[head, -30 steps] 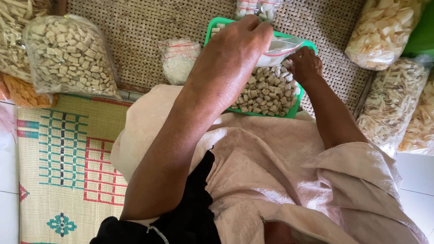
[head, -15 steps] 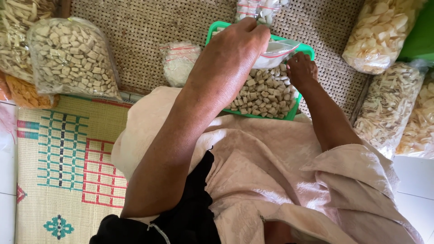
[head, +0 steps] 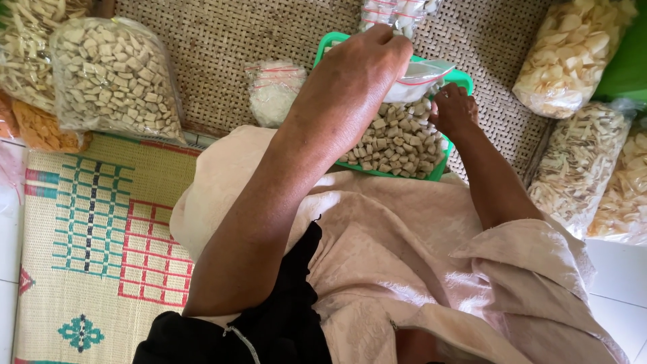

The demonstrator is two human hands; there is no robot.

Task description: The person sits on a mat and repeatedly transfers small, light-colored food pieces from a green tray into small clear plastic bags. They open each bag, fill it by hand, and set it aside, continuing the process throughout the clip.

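**Filling a small bag from a green tray**

Seen from above, seated on a patterned woven mat (head: 101, 229). Left hand (head: 360, 71) raised over a green plastic tray of pale cube-shaped snack pieces (head: 397, 138), fingers clenched on the rim of a small clear plastic bag with a red seal line (head: 421, 74). Right hand (head: 455, 108) down in the tray at its right edge, fingers curled among the pieces; grip impossible to tell. Tray resting on a brown wicker mat (head: 229, 40), just beyond the knees. Large clear bags of similar snacks (head: 111, 77) lying nearby.
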